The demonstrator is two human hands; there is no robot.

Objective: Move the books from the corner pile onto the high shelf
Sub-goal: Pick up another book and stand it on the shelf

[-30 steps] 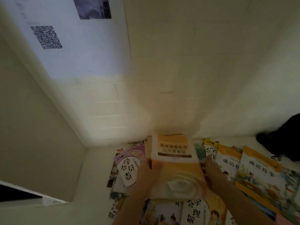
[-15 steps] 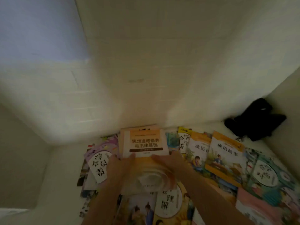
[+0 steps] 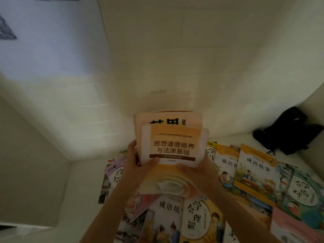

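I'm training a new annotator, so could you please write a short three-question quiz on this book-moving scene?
1. True or false: both hands grip the orange book.
2. What lies in the far right corner: A) a black bag, B) a lamp, C) a shoe box?
3. Directly behind the orange book, what is held with it?

Key:
1. True: left hand and right hand hold its sides.
2. A, the black bag.
3. A pink book.
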